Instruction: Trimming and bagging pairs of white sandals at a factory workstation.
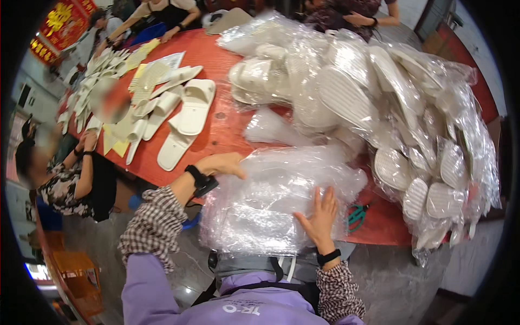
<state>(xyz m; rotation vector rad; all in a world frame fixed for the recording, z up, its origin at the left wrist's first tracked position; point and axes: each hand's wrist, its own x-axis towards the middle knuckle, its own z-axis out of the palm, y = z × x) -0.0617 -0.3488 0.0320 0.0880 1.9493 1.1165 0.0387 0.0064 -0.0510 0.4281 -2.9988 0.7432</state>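
Note:
A thick stack of clear plastic bags (260, 208) lies at the table's near edge in front of me. My right hand (319, 216) rests flat on the right part of the stack, fingers spread. At the stack's upper left edge is my left hand (225, 164), thumb and fingers apart, touching or just above the plastic; its fingertips are partly hidden. Just beyond my left hand, several loose white slippers (195, 105) lie on the red table (222, 127). A big heap of white slippers in clear bags (346, 97) fills the table's right side.
Green-handled scissors (356, 216) lie right of the stack. More white slipper parts (103, 67) and yellowish sheets (142, 53) spread across the far left. A person in a floral top (65, 184) works at the left; others stand behind the table. A wooden stool (78, 271) stands lower left.

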